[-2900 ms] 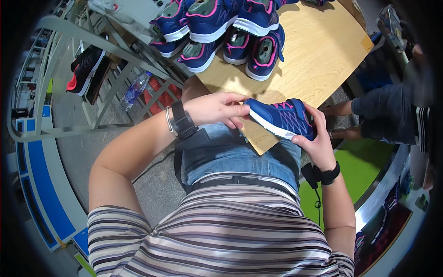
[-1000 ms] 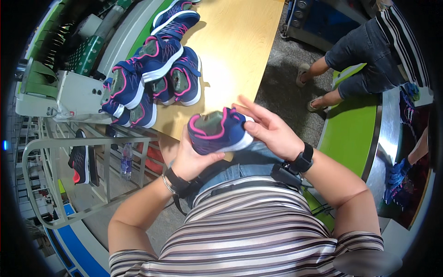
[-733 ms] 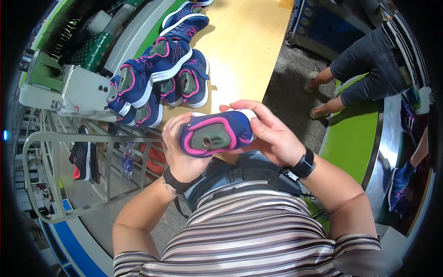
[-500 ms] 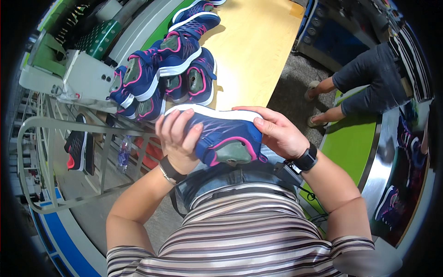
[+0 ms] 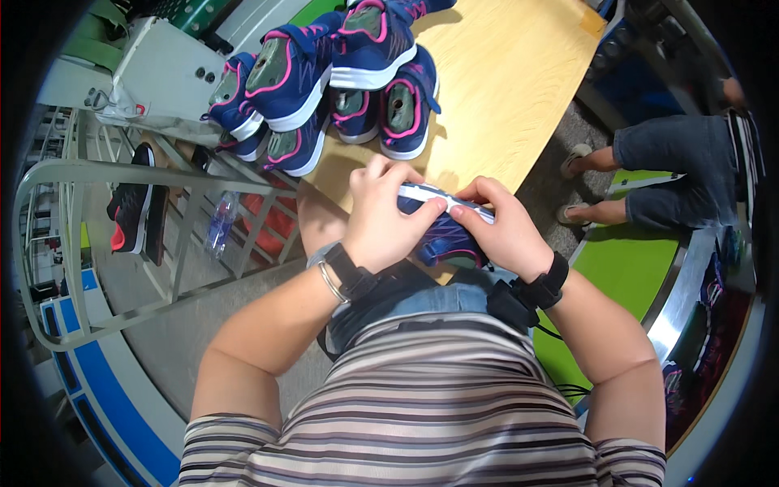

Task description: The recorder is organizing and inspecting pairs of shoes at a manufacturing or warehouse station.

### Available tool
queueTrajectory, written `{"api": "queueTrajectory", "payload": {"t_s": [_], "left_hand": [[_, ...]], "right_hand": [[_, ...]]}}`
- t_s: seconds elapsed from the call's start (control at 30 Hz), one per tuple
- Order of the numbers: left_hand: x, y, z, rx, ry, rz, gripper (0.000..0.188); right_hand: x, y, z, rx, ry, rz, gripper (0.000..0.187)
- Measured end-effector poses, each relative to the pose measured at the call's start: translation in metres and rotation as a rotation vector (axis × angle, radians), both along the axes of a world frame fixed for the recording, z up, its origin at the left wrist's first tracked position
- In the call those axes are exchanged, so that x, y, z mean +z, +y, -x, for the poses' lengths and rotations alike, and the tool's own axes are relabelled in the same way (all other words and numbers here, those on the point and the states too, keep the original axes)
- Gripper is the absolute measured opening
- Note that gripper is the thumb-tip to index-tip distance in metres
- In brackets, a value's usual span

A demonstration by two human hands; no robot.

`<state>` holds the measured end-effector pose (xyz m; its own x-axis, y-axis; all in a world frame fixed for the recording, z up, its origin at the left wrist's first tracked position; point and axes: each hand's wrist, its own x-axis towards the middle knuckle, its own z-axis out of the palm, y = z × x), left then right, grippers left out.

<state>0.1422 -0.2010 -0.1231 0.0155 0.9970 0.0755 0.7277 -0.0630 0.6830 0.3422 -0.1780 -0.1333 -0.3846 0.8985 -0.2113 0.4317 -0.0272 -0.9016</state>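
Between both hands, in front of my waist, is a navy sneaker (image 5: 451, 247) with a white sole and pink collar trim. My left hand (image 5: 377, 213) grips its left end, the thumb pressed on the white sole edge. My right hand (image 5: 510, 235) is closed round the other end, its thumb close to the left one. Most of the upper is hidden by my fingers and by its tilt. Just beyond, matching sneakers (image 5: 372, 61) are piled on the wooden tabletop (image 5: 495, 89), with grey-green forms in their openings.
A metal rack (image 5: 174, 243) stands at left, holding a black sneaker (image 5: 134, 203) with red at its heel. A clear bottle (image 5: 221, 227) shows behind its bars. Another person (image 5: 677, 170) stands at right beside a green surface (image 5: 604, 280). A white machine (image 5: 162, 73) is at far left.
The sneaker has been rolled in my hands, so less of its side and opening shows. Both thumbs now meet at the sole edge. The whole view has shifted, with the pile higher in it.
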Motion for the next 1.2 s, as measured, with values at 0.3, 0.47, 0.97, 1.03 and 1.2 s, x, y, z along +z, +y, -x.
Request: {"api": "queueTrajectory", "payload": {"t_s": [0.3, 0.47, 0.97, 1.03, 1.2], "left_hand": [[-0.019, 0.010, 0.039, -0.073, -0.473, 0.157, 0.019], [-0.024, -0.003, 0.036, -0.078, -0.613, 0.113, 0.019], [-0.043, 0.000, 0.077, -0.072, -1.161, 0.524, 0.033], [-0.037, 0.001, 0.072, -0.035, -1.150, 0.545, 0.033], [-0.043, -0.009, 0.059, -0.053, -1.068, 0.376, 0.029]], "right_hand": [[-0.003, 0.009, 0.001, 0.072, -0.008, 0.000, 0.017], [0.000, -0.002, 0.010, 0.030, -0.101, -0.170, 0.016], [0.025, 0.032, 0.032, 0.298, -0.084, -0.077, 0.034], [0.031, 0.042, 0.049, 0.443, -0.310, -0.026, 0.033], [0.021, 0.035, 0.057, 0.320, -0.172, -0.196, 0.023]]}}
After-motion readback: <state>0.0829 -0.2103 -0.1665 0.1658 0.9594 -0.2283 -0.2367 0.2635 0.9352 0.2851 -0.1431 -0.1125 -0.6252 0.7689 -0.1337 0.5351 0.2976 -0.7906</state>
